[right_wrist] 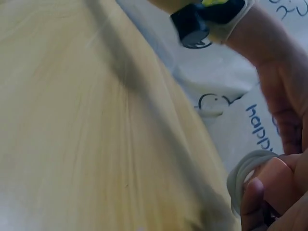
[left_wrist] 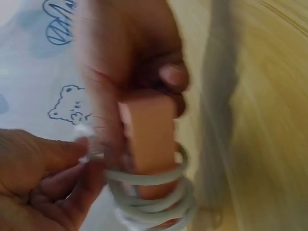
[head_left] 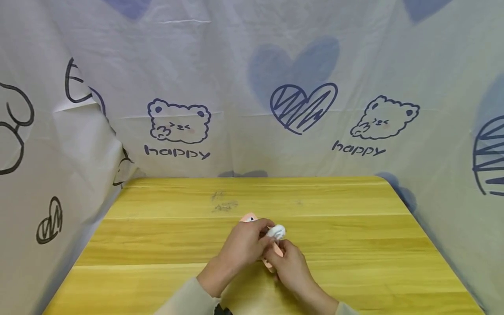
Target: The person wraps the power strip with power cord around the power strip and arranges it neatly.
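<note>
A peach-coloured block (left_wrist: 151, 130) has a white cable (left_wrist: 149, 211) wound round it in several loops. My right hand (left_wrist: 134, 43) grips the block; in the right wrist view its thumb lies close by the coils (right_wrist: 248, 175). Between thumb and finger, my left hand (left_wrist: 43, 178) pinches a white piece (left_wrist: 86, 139) beside the coils, perhaps the cable's end. Seen from the head, the left hand (head_left: 244, 240) and right hand (head_left: 291, 267) meet over the table. A white loop shows between them, and the hands cover much of the block (head_left: 249, 217).
A yellow wood-grain table (head_left: 157, 245) lies beneath the hands, with dark smudges (head_left: 225, 205) farther back. White curtains (head_left: 236, 78) printed with bears and hearts stand behind it and at both sides. A black wrist device (right_wrist: 192, 29) sits on the left wrist.
</note>
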Motion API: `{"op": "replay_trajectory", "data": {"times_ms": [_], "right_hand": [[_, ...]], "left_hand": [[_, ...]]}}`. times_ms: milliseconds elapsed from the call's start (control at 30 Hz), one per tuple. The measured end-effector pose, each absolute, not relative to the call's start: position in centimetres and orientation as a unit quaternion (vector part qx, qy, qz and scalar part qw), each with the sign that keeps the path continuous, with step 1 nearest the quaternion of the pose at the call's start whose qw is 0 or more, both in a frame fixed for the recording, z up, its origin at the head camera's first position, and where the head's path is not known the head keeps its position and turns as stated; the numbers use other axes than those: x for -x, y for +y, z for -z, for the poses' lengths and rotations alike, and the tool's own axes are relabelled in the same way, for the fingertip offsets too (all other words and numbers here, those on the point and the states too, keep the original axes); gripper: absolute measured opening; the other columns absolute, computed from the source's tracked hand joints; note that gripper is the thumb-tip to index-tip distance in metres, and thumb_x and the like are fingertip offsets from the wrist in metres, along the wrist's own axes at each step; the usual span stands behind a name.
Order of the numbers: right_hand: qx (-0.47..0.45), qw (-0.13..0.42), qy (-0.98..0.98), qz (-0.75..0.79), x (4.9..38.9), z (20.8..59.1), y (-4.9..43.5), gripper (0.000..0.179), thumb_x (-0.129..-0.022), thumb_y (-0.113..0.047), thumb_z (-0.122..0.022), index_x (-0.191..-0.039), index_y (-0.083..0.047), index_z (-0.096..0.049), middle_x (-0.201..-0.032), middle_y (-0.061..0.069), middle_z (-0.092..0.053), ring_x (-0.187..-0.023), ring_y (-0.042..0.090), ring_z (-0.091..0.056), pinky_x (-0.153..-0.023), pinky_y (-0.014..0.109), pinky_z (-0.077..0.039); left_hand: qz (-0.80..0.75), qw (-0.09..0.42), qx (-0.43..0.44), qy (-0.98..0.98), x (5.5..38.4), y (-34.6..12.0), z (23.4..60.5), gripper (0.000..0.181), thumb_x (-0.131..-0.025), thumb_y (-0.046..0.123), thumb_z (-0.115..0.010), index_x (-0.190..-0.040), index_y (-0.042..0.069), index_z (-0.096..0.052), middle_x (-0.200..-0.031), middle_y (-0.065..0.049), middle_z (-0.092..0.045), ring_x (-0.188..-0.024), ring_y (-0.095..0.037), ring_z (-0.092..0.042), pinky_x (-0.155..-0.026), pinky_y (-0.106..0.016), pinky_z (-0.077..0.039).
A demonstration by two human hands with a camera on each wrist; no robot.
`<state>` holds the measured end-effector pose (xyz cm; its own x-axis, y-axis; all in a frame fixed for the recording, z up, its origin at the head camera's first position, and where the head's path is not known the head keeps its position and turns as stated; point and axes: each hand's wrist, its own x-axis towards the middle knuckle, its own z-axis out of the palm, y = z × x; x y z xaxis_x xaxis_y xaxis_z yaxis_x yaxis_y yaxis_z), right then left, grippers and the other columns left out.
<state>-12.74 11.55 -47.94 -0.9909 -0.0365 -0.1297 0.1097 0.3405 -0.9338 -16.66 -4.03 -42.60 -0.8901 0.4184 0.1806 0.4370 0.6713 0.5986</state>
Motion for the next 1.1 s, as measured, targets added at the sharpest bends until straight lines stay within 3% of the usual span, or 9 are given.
{"op": "replay_trajectory", "data": {"times_ms": [100, 333, 467, 567, 667, 767, 867, 967, 1100], "right_hand": [[-0.030, 0.080, 0.786, 0.612, 12.9, 48.4, 11.4, 0.041, -0.099, -0.030, -0.068, -0.126, 0.001, -0.064, -0.088, 0.007, -0.069, -0.053, 0.017, -0.060, -0.049, 0.033, -0.055], [0.004, 0.125, 0.759, 0.639, 13.2, 49.3, 10.4, 0.038, -0.103, -0.024, -0.064, -0.128, 0.004, -0.064, -0.083, 0.004, -0.066, -0.061, 0.016, -0.063, -0.051, 0.034, -0.058], [0.024, 0.176, 0.757, 0.628, 13.3, 49.3, 10.9, 0.038, -0.102, -0.027, -0.067, -0.126, 0.002, -0.065, -0.083, 0.004, -0.068, -0.063, 0.016, -0.066, -0.055, 0.034, -0.060], [0.041, 0.194, 0.794, 0.575, 13.3, 48.8, 12.0, 0.036, -0.102, -0.034, -0.068, -0.114, -0.001, -0.069, -0.078, 0.004, -0.069, -0.063, 0.016, -0.066, -0.054, 0.032, -0.057], [0.069, 0.172, 0.860, 0.475, 13.2, 48.1, 13.3, 0.037, -0.103, -0.044, -0.065, -0.093, -0.009, -0.072, -0.068, 0.000, -0.066, -0.057, 0.013, -0.062, -0.051, 0.028, -0.048], [0.103, 0.137, 0.913, 0.371, 13.0, 47.5, 14.0, 0.047, -0.100, -0.053, -0.066, -0.070, -0.018, -0.065, -0.056, -0.007, -0.055, -0.048, 0.008, -0.049, -0.045, 0.025, -0.035], [0.106, 0.102, 0.945, 0.292, 12.9, 47.0, 14.4, 0.051, -0.094, -0.055, -0.072, -0.060, -0.021, -0.055, -0.053, -0.010, -0.046, -0.047, 0.007, -0.039, -0.045, 0.025, -0.027], [0.075, 0.069, 0.966, 0.240, 12.9, 46.7, 14.9, 0.046, -0.089, -0.053, -0.080, -0.069, -0.019, -0.057, -0.057, -0.008, -0.049, -0.050, 0.011, -0.042, -0.046, 0.028, -0.031], [0.051, 0.034, 0.967, 0.247, 13.5, 46.7, 15.2, 0.039, -0.085, -0.045, -0.088, -0.096, -0.014, -0.066, -0.067, -0.006, -0.055, -0.057, 0.012, -0.050, -0.052, 0.031, -0.038]], "left_hand": [[0.320, 0.005, 0.246, -0.915, 16.6, -3.9, 42.8, 0.031, -0.099, 0.015, -0.076, -0.130, 0.013, -0.072, -0.106, -0.001, -0.080, -0.096, -0.015, -0.075, -0.080, -0.030, -0.059], [0.259, 0.083, 0.266, -0.925, 16.7, -4.6, 44.4, 0.016, -0.092, 0.016, -0.083, -0.108, 0.014, -0.081, -0.100, 0.004, -0.080, -0.091, -0.014, -0.073, -0.082, -0.032, -0.057], [0.228, 0.097, 0.278, -0.928, 16.9, -4.8, 45.0, 0.015, -0.091, 0.016, -0.083, -0.106, 0.017, -0.083, -0.100, 0.006, -0.081, -0.093, -0.013, -0.073, -0.087, -0.033, -0.056], [0.210, 0.098, 0.294, -0.927, 17.0, -4.6, 45.3, 0.015, -0.094, 0.020, -0.081, -0.109, 0.020, -0.083, -0.101, 0.008, -0.080, -0.094, -0.013, -0.072, -0.086, -0.030, -0.056], [0.190, 0.107, 0.319, -0.922, 17.0, -4.1, 45.6, 0.016, -0.095, 0.022, -0.081, -0.110, 0.022, -0.084, -0.102, 0.008, -0.080, -0.091, -0.011, -0.070, -0.084, -0.026, -0.054], [0.166, 0.117, 0.332, -0.921, 16.9, -3.9, 45.8, 0.018, -0.091, 0.020, -0.084, -0.108, 0.026, -0.085, -0.098, 0.011, -0.078, -0.087, -0.009, -0.065, -0.080, -0.024, -0.049], [0.144, 0.122, 0.344, -0.920, 16.8, -3.9, 46.1, 0.022, -0.087, 0.018, -0.087, -0.104, 0.030, -0.085, -0.096, 0.012, -0.075, -0.088, -0.008, -0.061, -0.079, -0.025, -0.046], [0.131, 0.116, 0.349, -0.921, 16.9, -4.0, 46.3, 0.021, -0.085, 0.017, -0.087, -0.100, 0.033, -0.086, -0.100, 0.011, -0.072, -0.094, -0.011, -0.058, -0.079, -0.028, -0.043], [0.129, 0.108, 0.341, -0.925, 17.0, -4.0, 46.7, 0.017, -0.086, 0.019, -0.087, -0.098, 0.032, -0.086, -0.106, 0.009, -0.071, -0.099, -0.014, -0.055, -0.079, -0.031, -0.041]]}}
